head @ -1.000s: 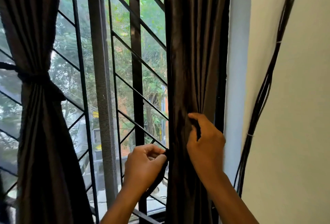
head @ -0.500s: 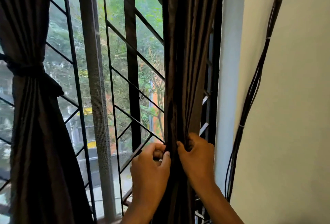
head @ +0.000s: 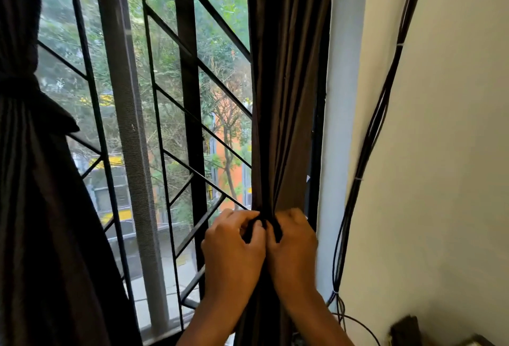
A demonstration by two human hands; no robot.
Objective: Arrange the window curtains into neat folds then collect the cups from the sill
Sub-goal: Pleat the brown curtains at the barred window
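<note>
Brown curtain (head: 286, 97) hangs gathered beside the window grille (head: 190, 97). Left hand (head: 234, 252) and right hand (head: 294, 249) touch, fingers seemingly pinching its dark tie band (head: 275, 231)

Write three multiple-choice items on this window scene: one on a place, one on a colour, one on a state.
1. Where does the cable bundle run?
A. down the wall right of the window
B. across the grille
C. round the left curtain

2. What colour is the right curtain?
A. white
B. dark brown
C. red

3. How is the left curtain kept?
A. spread flat
B. taken down
C. gathered and tied at the waist

Answers: 1 A, the cables hang on the cream wall; 2 B, its folds are dark brown; 3 C, a band cinches it, while the left hand and right hand grip a tie on the right curtain.
</note>
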